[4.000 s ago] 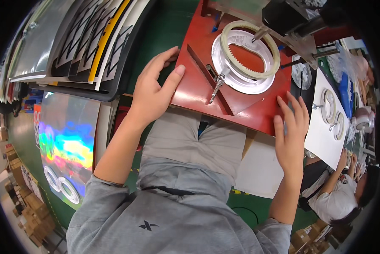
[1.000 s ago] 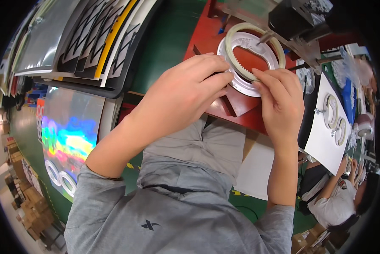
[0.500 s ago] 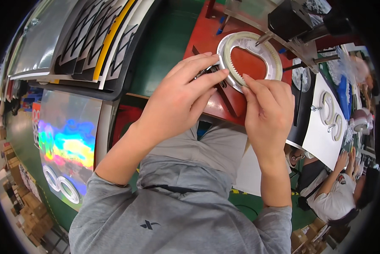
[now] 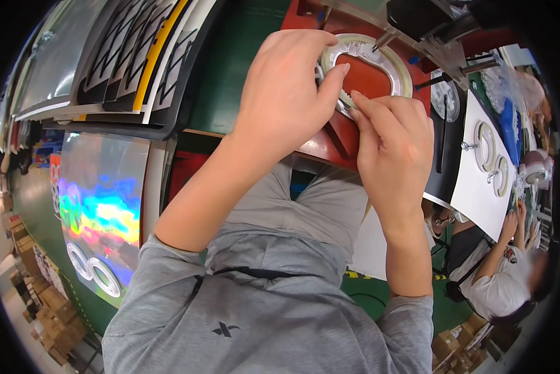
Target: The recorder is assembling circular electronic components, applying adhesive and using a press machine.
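A white oval ring [image 4: 400,73] with a cream, toothed band lies on a red metal plate [image 4: 367,80] in front of me. My left hand [image 4: 289,90] closes on the ring's left rim, with the thumb at the inner opening and the fingers toward the outer far-left edge. Its back hides much of that side. At the near rim, my right hand [image 4: 395,137] pinches the ring between thumb and forefinger. Whether the pinch holds some smaller piece too is hidden. A thin metal tip [image 4: 376,47] stands over the ring's far edge.
A black machine head [image 4: 414,19] overhangs the plate's far right. Two more rings [image 4: 484,147] lie on a white board [image 4: 479,193] at right, where a co-worker [image 4: 501,280] sits. Leftward are a black tray [image 4: 149,132] and a shiny rainbow sheet [image 4: 99,168] bearing two white rings [image 4: 105,278].
My left hand has moved up and around the ring's left rim, its thumb now at the inner opening. My right hand still pinches the near rim, shifted slightly left and farther away.
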`<state>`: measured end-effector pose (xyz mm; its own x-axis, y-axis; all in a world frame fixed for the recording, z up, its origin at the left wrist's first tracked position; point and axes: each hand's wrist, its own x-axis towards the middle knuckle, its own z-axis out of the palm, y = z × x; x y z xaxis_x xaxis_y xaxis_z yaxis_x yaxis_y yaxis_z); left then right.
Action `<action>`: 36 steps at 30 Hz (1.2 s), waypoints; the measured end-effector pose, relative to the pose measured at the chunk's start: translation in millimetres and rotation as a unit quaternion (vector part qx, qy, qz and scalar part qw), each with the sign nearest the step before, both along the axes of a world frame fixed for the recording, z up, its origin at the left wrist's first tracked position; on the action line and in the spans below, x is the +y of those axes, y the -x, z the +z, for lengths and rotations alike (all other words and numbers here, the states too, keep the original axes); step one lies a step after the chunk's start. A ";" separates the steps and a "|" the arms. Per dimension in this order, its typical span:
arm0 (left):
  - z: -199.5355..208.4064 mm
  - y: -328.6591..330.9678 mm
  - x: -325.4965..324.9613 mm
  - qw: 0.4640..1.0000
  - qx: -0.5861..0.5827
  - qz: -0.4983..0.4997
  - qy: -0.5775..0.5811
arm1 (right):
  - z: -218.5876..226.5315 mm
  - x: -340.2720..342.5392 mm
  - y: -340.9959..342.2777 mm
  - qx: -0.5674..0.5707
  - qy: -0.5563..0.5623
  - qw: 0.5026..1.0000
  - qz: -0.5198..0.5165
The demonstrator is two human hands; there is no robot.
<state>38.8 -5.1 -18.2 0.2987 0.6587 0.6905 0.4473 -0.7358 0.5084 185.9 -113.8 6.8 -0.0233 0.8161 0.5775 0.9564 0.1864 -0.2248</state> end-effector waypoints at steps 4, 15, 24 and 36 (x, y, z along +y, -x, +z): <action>-1.4 -9.4 -3.4 0.989 -0.054 -0.039 0.134 | 1.7 0.3 -0.7 -0.008 0.004 1.000 0.006; -11.0 -10.3 7.6 0.971 -0.118 -0.078 0.192 | 0.5 1.5 -13.7 -0.011 0.021 0.999 0.027; -8.2 -9.5 10.5 0.989 -0.072 -0.075 0.102 | -15.3 43.2 -33.6 0.010 0.072 0.995 -0.065; -0.5 -8.9 12.2 0.989 -0.060 -0.079 0.112 | -4.3 53.4 -34.2 -0.049 0.115 0.989 -0.082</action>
<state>47.7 7.0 -18.7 0.3348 0.7505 0.5699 0.2618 -0.6550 0.7088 220.0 -60.4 2.4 0.0735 0.9229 0.3780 0.9889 -0.0185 -0.1473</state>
